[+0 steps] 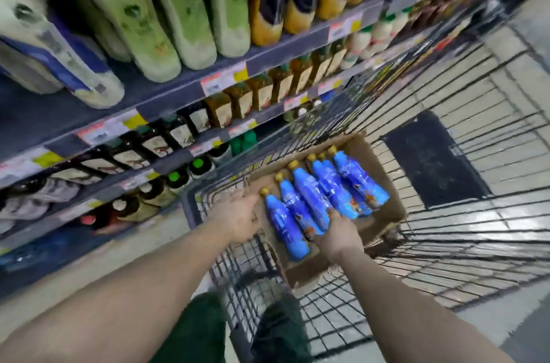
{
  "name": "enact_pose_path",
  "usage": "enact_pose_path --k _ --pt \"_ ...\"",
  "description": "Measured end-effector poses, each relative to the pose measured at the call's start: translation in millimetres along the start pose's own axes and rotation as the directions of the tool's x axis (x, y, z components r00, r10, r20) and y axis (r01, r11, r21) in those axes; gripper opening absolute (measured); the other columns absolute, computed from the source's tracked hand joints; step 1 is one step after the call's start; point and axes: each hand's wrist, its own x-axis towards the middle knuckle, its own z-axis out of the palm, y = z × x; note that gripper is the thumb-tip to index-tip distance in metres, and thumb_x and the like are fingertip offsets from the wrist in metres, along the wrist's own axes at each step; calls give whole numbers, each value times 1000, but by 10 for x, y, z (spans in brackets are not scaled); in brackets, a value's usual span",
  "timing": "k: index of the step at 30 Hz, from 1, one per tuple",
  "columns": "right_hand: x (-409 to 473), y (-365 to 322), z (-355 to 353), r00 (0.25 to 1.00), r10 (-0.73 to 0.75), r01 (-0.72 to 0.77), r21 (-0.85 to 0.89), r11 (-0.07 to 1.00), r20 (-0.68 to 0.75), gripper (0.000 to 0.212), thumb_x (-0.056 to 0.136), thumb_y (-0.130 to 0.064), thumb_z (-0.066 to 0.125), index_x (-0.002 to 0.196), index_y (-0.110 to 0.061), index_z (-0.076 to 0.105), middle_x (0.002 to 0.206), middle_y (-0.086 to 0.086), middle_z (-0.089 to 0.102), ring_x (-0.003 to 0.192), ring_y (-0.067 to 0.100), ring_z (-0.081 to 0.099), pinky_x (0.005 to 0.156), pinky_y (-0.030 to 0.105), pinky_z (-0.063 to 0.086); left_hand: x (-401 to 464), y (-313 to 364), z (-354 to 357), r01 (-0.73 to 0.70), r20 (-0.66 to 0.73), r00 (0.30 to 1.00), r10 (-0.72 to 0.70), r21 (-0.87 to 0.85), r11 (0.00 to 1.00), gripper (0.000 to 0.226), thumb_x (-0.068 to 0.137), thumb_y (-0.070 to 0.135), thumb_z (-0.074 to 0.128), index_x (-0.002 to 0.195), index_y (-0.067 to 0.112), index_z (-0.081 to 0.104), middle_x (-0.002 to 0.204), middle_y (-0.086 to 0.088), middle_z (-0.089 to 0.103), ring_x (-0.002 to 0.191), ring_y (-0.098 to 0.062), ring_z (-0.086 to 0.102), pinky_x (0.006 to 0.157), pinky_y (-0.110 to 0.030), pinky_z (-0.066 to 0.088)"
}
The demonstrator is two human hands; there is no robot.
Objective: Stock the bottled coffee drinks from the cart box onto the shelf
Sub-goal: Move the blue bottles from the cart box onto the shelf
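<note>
Several blue-wrapped coffee bottles (315,199) with gold caps lie side by side in an open cardboard box (384,222) inside the wire cart (446,243). My left hand (238,218) reaches over the cart's near-left rim, fingers spread, touching the box's left edge beside the leftmost bottle (282,228). My right hand (337,236) rests on the bottom ends of the middle bottles, fingers curled over them; whether it grips one is unclear. The shelf (166,100) stands to the left.
The shelves hold rows of pale green, orange and dark brown bottles (166,20) with price tags (223,81) along the edges. A dark mat (431,160) lies on the tiled floor beyond the cart. My legs in dark trousers (193,330) stand behind the cart.
</note>
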Motion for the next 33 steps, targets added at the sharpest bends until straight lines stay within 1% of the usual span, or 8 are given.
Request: enact_pose_path --k 7,15,20,24,26,28,30,33 --pt "795 300 189 999 -13 16 -57 998 47 82 86 -36 62 150 -11 17 144 14 39 134 32 39 108 38 33 414 385 542 154 53 988 -148 -170 973 58 87 45 60 139 21 46 138 -11 54 128 -28 50 102 -34 42" --pt "1213 325 249 983 -99 102 -11 995 154 45 80 -30 67 122 -20 53 123 12 62 115 33 61 93 40 49 780 770 726 338 152 941 -302 -419 843 58 91 41 62 139 14 47 135 -10 58 123 -25 55 89 -24 37" --pt "1055 450 112 902 -268 132 377 917 337 53 57 -44 80 105 -25 63 103 -1 72 97 22 68 91 39 53 876 895 765 416 310 893 -328 -847 332 39 78 41 77 109 22 64 111 -2 72 87 -11 66 72 -19 52" --pt "955 515 -17 771 -442 63 636 769 458 52 77 -33 77 122 -10 62 118 5 69 109 18 64 104 43 46 840 1034 814 406 403 890 -214 -913 -33 30 80 26 76 108 20 68 106 -9 73 91 -24 70 94 -44 52" --pt "1102 544 -110 926 -338 210 510 834 171 56 81 -44 70 126 -13 59 123 6 65 117 20 58 106 39 42 853 998 857 397 405 883 -236 -914 -82 32 83 20 73 114 16 67 109 -13 72 88 -25 69 92 -47 54" --pt "1286 583 -175 961 -239 264 212 941 -140 60 83 -46 66 132 -14 52 127 12 58 122 30 51 104 40 40 851 946 917 396 402 873 -275 -915 -80 31 80 17 75 111 15 68 107 -13 73 82 -22 72 78 -40 60" --pt "1456 613 -142 984 -139 145 55 988 -108 73 83 -44 68 142 -14 37 137 14 46 129 36 42 104 44 37 856 884 1000 384 381 874 -300 -922 -52 34 80 12 75 113 14 67 100 -10 74 68 -14 72 57 -27 58" --pt "1677 643 -5 996 -21 17 52 998 86 82 79 -43 72 142 -12 29 142 13 44 131 35 44 104 45 40 828 808 1097 392 380 863 -333 -919 -34 35 80 12 75 114 11 68 97 -9 74 65 -12 72 52 -23 56"
